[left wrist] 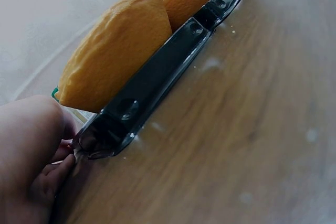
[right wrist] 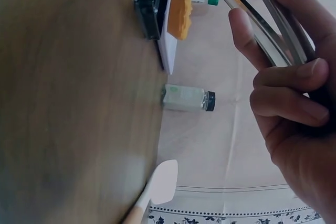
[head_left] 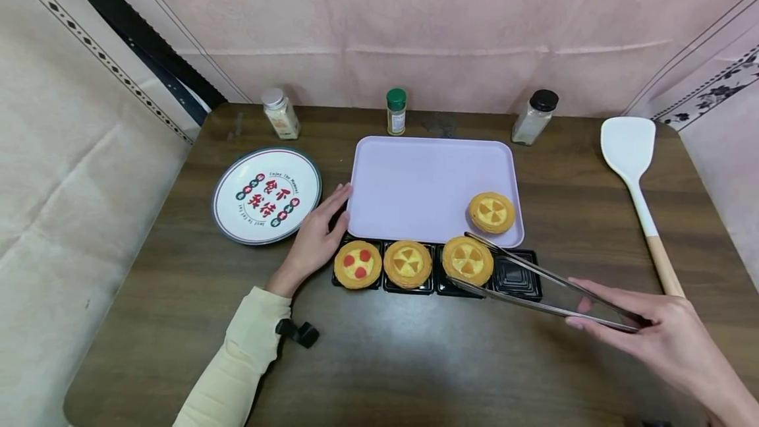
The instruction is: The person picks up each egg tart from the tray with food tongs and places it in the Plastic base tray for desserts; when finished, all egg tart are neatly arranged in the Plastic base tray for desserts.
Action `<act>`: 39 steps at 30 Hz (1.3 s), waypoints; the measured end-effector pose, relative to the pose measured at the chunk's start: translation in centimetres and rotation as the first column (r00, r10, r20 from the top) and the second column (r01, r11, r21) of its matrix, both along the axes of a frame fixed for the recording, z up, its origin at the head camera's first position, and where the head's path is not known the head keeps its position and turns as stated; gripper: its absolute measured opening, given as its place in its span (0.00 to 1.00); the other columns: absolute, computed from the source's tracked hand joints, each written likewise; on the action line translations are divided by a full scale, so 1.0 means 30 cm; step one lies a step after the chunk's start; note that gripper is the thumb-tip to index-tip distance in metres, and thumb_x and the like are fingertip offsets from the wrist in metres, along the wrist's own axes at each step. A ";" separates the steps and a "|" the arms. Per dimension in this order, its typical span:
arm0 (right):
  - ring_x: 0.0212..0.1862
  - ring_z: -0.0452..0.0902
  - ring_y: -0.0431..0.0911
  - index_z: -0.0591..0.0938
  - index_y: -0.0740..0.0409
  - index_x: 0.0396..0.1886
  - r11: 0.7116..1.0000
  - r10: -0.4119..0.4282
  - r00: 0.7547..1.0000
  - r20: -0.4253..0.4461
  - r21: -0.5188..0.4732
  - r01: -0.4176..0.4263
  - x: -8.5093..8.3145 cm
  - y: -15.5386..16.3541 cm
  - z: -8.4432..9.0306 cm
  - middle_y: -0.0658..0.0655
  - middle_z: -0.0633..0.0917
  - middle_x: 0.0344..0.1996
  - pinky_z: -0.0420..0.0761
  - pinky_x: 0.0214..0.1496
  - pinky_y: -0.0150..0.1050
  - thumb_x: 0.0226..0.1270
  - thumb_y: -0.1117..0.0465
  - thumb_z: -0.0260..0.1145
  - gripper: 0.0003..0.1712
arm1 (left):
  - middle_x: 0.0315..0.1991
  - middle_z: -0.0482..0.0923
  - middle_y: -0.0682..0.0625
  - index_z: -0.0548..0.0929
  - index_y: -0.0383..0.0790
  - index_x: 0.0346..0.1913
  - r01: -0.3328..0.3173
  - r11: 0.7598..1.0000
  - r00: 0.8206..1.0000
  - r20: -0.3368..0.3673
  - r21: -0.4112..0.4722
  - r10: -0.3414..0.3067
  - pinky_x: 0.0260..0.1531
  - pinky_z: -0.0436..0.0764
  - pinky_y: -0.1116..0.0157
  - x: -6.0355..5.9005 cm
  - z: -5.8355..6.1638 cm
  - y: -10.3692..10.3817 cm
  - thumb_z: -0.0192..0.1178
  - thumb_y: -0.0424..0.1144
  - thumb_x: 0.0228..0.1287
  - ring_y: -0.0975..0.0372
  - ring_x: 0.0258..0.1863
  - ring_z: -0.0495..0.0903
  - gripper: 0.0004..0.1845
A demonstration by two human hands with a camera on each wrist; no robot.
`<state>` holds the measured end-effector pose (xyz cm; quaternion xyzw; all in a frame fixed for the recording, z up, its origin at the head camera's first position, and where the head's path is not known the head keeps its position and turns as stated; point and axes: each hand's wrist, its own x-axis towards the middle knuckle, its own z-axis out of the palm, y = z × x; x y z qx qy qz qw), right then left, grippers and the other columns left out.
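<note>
We hold the tongs point(head_left: 534, 282) in our right hand point(head_left: 652, 335), arms around the tart point(head_left: 468, 260); squeeze softly. Our left hand point(head_left: 317, 236) lies flat, steadying the black tray point(head_left: 518, 279).

The brown wooden table point(head_left: 415, 361) bears a lilac tray point(head_left: 415, 183), plate point(head_left: 267, 195), spatula point(head_left: 637, 180), black tart tray point(head_left: 516, 279) and three jars point(head_left: 396, 111).

A dark wood-grain table point(head_left: 415, 361) stands in a nook lined with pale pink cloth point(head_left: 415, 18) — creased across the back, faintly patterned. Cream cloth point(head_left: 71, 170) with a dotted border drapes the left side — floral-edged cloth point(head_left: 729, 78) the right. The light is soft and even.
</note>
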<state>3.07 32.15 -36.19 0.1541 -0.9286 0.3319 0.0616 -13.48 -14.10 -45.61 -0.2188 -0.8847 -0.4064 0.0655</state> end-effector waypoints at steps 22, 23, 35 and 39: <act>0.14 0.57 0.23 0.85 0.46 0.55 0.998 0.040 0.999 -0.013 0.044 -0.039 -0.003 -0.011 -0.019 0.34 0.84 0.30 0.63 0.19 0.21 0.42 0.67 0.82 0.35 | 0.72 0.63 0.46 0.67 0.36 0.71 0.001 1.000 1.000 0.007 0.001 -0.001 0.68 0.61 0.55 -0.002 0.004 0.002 0.52 0.33 0.74 0.57 0.72 0.58 0.25; 0.14 0.56 0.23 0.85 0.46 0.55 0.999 0.033 0.999 -0.008 0.042 -0.032 -0.003 -0.012 -0.020 0.34 0.84 0.30 0.62 0.18 0.21 0.42 0.67 0.82 0.35 | 0.72 0.63 0.46 0.67 0.36 0.71 -0.001 1.000 1.000 0.009 0.001 0.001 0.68 0.61 0.55 -0.001 0.004 0.002 0.52 0.33 0.74 0.58 0.72 0.58 0.25; 0.15 0.55 0.31 0.85 0.55 0.55 0.994 -0.069 0.998 0.001 -0.085 0.069 0.003 -0.017 0.020 0.42 0.85 0.29 0.58 0.15 0.25 0.41 0.71 0.82 0.35 | 0.72 0.63 0.46 0.67 0.36 0.71 -0.002 1.000 1.000 0.015 0.001 0.002 0.68 0.61 0.55 0.001 0.005 0.002 0.52 0.34 0.74 0.57 0.72 0.58 0.25; 0.15 0.57 0.32 0.86 0.56 0.53 0.978 -0.177 0.983 -0.050 -0.123 0.169 -0.007 -0.020 0.032 0.46 0.86 0.30 0.59 0.15 0.26 0.41 0.71 0.82 0.33 | 0.72 0.63 0.46 0.67 0.36 0.72 -0.003 1.000 1.000 0.016 0.002 0.003 0.68 0.61 0.54 0.001 0.003 0.001 0.52 0.34 0.74 0.57 0.72 0.58 0.25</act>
